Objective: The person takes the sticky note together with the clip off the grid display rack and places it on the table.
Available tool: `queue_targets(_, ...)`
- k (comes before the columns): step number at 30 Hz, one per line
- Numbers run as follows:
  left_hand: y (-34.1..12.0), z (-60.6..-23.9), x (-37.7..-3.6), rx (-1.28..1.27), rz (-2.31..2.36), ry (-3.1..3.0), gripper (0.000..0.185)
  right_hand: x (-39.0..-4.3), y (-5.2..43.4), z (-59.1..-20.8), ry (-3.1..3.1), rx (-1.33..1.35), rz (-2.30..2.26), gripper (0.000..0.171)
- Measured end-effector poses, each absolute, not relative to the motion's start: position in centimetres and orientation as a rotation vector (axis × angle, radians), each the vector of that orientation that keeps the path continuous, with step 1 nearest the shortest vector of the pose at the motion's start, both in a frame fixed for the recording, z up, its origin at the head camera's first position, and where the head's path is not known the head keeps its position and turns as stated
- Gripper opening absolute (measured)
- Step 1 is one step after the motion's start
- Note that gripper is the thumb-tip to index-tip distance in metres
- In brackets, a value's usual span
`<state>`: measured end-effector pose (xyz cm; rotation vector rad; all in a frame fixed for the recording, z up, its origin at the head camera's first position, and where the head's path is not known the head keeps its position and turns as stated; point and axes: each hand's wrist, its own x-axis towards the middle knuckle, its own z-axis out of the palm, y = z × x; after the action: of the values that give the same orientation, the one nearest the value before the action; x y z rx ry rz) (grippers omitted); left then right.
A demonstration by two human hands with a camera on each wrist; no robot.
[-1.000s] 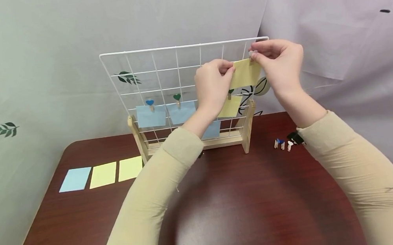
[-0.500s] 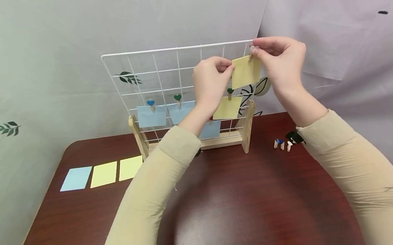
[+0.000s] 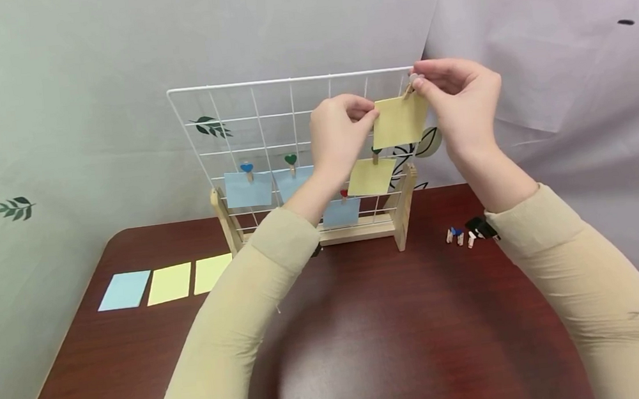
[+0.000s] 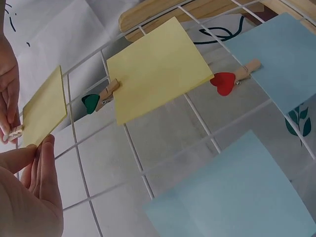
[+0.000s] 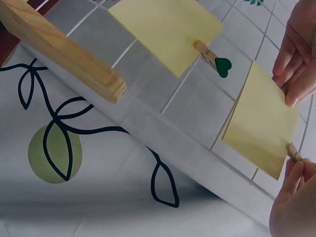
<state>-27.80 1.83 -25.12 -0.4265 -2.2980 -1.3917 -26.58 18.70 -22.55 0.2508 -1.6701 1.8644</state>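
My left hand pinches the upper left corner of a yellow sticky note between thumb and fingertips. The note hangs in front of the upper right part of a white wire grid. My right hand pinches a small wooden clothespin with a pale head, its tip at the note's top edge near the right corner. Just below, another yellow note hangs from a clothespin with a green heart. Lower down, a blue note hangs by a red-heart clothespin.
Two more blue notes hang at the grid's left, by a blue-heart clothespin and a green-heart one. A wooden stand holds the grid. A blue note and two yellow ones lie left; several clothespins lie right.
The clothespin has tilted and shifted slightly right with my right hand. The yellow note turns a little between my hands, and my left hand has drifted slightly left.
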Motion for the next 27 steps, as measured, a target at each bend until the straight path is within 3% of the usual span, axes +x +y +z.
queue_targets(27, -2.8, -25.3, -27.2, -0.452, -1.375, -2.301, 0.013, -25.0, 18.9, -24.1, -1.589, 0.388, 1.873, 0.018)
